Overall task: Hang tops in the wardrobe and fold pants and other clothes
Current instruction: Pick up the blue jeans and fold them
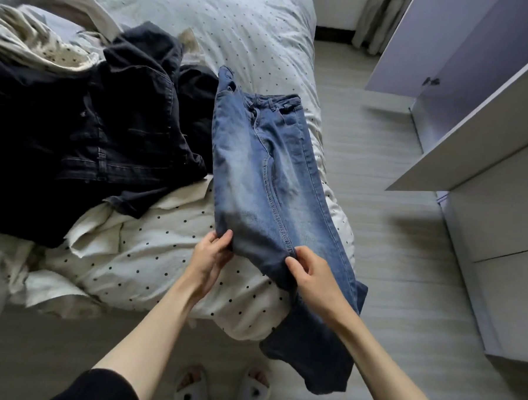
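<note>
Toward the left edge of the bed [266, 22] you have a heap of dark clothes [86, 123] lying crumpled over pale fabric [29, 40], most likely left there because nothing in it has been sorted yet; it looks like dark denim, though I cannot tell how many pieces it holds. Beside it, along the right edge of the bed, you have the blue jeans [267, 175] laid lengthwise with one leg over the other, waistband at the far end and the leg ends hanging off the near edge toward the floor [390, 267]; that lie suits a fold brought up from the knees. Your left hand [210, 258] pinches the left edge of the legs, thumb on top and fingers curled under the cloth; your right hand [310, 275] pinches the seam on the right side the same way, so both hands have the denim and neither is free; held level like this, the two grips should keep the legs aligned when you lift them toward the waistband. The polka-dot cover [167, 262] under the jeans is soft and rumpled, so expect the fold to settle unevenly; to the right stands the wardrobe [500, 212], with an open door [474, 128] jutting over the pale floor; your slippers [222, 390] are at the near edge of the bed.
</note>
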